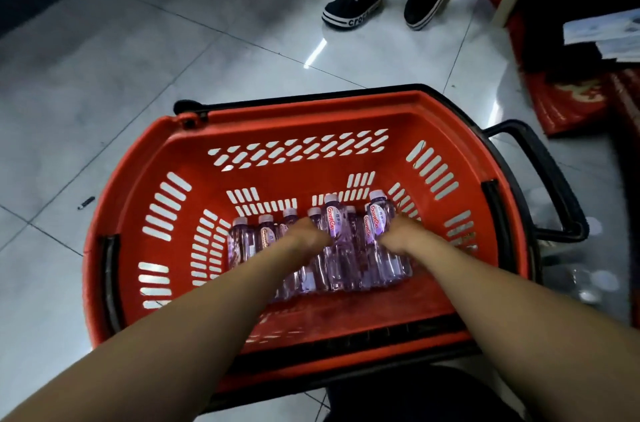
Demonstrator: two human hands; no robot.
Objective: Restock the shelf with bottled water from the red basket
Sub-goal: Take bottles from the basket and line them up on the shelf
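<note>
Head: left hand [311,236], right hand [403,236] grip clear bottles [341,269] in slotted basket [304,110].

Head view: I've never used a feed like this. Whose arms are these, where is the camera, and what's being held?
No machine here: a person works bare-handed, and the single camera sits on their head, looking down. Both arms reach into the red basket, with tiled floor around it. Purple-tinted water bottles sit packed together inside. The left hand grips the left raised bottle; the right hand grips the right raised bottle. The shoes belong to a bystander.
</note>
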